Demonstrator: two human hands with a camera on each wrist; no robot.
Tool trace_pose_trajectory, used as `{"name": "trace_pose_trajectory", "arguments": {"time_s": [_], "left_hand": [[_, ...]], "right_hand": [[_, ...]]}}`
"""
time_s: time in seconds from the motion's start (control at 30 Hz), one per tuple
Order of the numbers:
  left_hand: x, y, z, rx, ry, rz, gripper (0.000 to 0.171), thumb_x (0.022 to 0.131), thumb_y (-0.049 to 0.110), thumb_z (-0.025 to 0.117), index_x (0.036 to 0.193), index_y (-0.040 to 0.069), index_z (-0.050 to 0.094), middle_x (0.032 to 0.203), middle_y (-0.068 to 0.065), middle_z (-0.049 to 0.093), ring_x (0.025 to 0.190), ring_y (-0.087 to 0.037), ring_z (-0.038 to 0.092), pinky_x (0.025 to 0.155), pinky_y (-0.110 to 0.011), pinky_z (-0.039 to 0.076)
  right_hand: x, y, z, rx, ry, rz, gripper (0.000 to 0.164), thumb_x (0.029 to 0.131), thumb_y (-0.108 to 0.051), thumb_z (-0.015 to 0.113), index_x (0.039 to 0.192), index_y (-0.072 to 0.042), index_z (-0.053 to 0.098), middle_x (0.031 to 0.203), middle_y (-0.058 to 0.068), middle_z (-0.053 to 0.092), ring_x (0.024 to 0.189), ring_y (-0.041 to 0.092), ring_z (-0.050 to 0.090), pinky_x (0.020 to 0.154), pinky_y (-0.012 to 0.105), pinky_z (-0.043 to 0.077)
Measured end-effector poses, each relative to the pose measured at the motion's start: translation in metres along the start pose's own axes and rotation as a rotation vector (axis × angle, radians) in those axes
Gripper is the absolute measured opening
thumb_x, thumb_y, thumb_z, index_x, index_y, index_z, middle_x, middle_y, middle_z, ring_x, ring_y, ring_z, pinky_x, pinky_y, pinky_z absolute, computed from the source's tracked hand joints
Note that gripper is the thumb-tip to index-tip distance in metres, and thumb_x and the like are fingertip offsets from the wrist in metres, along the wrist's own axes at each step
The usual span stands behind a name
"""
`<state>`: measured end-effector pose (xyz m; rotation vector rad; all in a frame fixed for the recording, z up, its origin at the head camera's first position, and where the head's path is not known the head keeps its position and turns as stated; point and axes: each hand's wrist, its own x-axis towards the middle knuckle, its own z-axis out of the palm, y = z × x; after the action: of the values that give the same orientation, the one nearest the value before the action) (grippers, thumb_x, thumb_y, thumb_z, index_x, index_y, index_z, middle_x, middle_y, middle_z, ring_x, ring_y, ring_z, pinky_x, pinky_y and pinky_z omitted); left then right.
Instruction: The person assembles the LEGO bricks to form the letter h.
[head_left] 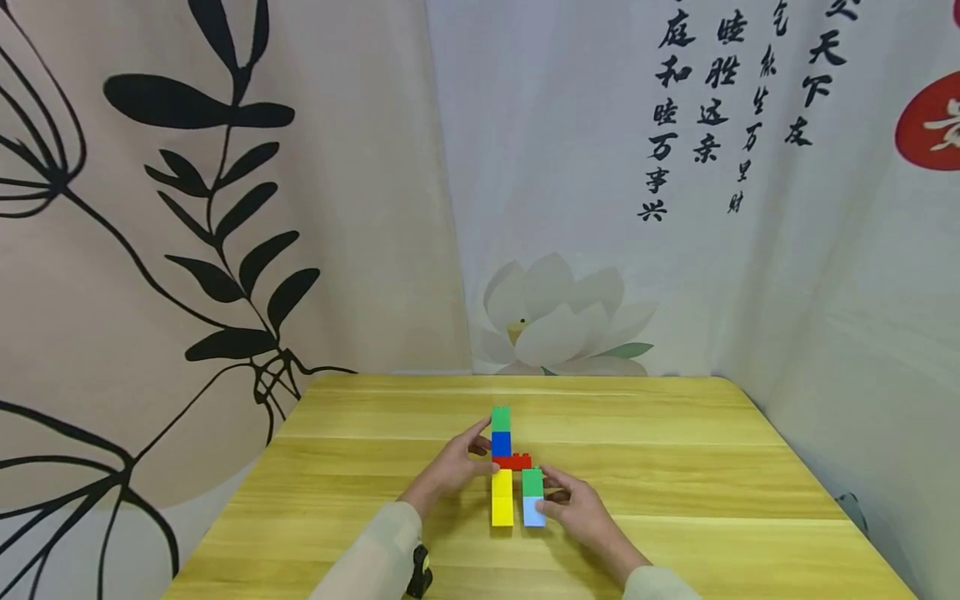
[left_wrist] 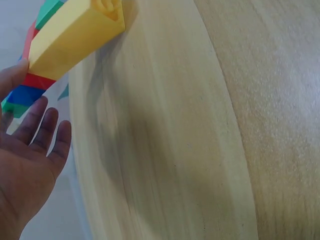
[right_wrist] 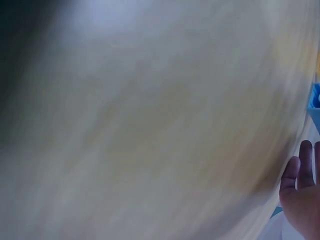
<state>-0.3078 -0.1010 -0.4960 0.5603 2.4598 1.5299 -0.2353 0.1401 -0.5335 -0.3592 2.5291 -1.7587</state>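
In the head view, a stack of toy building bricks is held over the table's middle. From the top it has a green brick (head_left: 501, 419), a blue brick (head_left: 501, 443), a sideways red brick (head_left: 519, 462) and a yellow section (head_left: 502, 500). My left hand (head_left: 452, 461) grips it from the left, thumb near the red and yellow, index finger at the top green. A second green brick (head_left: 532, 482) with a light blue brick (head_left: 534, 512) below meets the red one's right end; whether they are joined, I cannot tell. My right hand (head_left: 583, 511) pinches this pair from the right.
The wood-grain table (head_left: 360, 425) extends around both hands. Behind it hangs a pale curtain (head_left: 375, 208) with plant prints and written characters. A dark band (head_left: 420, 571) is on the left wrist. The right wrist view is mostly blurred.
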Motion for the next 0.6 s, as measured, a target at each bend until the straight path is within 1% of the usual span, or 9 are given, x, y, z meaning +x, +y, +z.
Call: {"name": "trace_pose_trajectory", "arguments": {"time_s": [0.13,0.27,0.4,0.5,0.6], "left_hand": [[0.0,-0.004,0.0,-0.026,-0.019,-0.015,0.08,0.089,0.013,0.075,0.156,0.012,0.031,0.119,-0.008,0.058,0.112,-0.029,0.052,0.101,-0.051,0.042],[0.0,-0.007,0.001,-0.024,-0.029,-0.045,0.078,0.089,0.012,0.075,0.155,0.013,0.034,0.119,-0.009,0.059,0.112,-0.03,0.053,0.101,-0.052,0.043],[-0.001,-0.009,0.002,-0.016,-0.038,-0.079,0.076,0.089,0.013,0.075,0.154,0.012,0.036,0.119,-0.009,0.059,0.11,-0.028,0.054,0.1,-0.052,0.044],[-0.002,-0.011,0.002,-0.018,-0.053,-0.08,0.074,0.091,0.013,0.073,0.154,0.009,0.036,0.12,-0.011,0.059,0.111,-0.029,0.054,0.1,-0.053,0.043],[-0.004,-0.015,0.002,-0.007,-0.066,-0.062,0.072,0.092,0.013,0.072,0.153,0.004,0.035,0.122,-0.014,0.06,0.113,-0.031,0.055,0.101,-0.053,0.043]], "right_hand": [[-0.002,-0.001,0.001,-0.018,-0.012,0.0,0.064,0.089,-0.013,0.075,0.142,0.006,0.047,0.12,0.018,0.064,0.105,0.032,0.062,0.09,0.045,0.052],[-0.004,-0.002,0.0,-0.048,-0.039,0.019,0.064,0.089,-0.018,0.075,0.142,0.006,0.047,0.121,0.016,0.064,0.106,0.029,0.061,0.093,0.048,0.05],[-0.004,-0.004,0.0,-0.06,-0.075,0.023,0.063,0.091,-0.019,0.073,0.14,0.009,0.047,0.124,0.019,0.062,0.11,0.034,0.059,0.096,0.053,0.047],[-0.003,-0.005,0.0,-0.073,-0.095,0.034,0.06,0.092,-0.02,0.072,0.139,0.009,0.049,0.128,0.022,0.06,0.116,0.039,0.057,0.099,0.056,0.043],[-0.002,-0.006,-0.001,-0.11,-0.099,0.052,0.057,0.092,-0.023,0.071,0.137,0.007,0.052,0.132,0.023,0.057,0.121,0.043,0.053,0.102,0.06,0.039]]}}
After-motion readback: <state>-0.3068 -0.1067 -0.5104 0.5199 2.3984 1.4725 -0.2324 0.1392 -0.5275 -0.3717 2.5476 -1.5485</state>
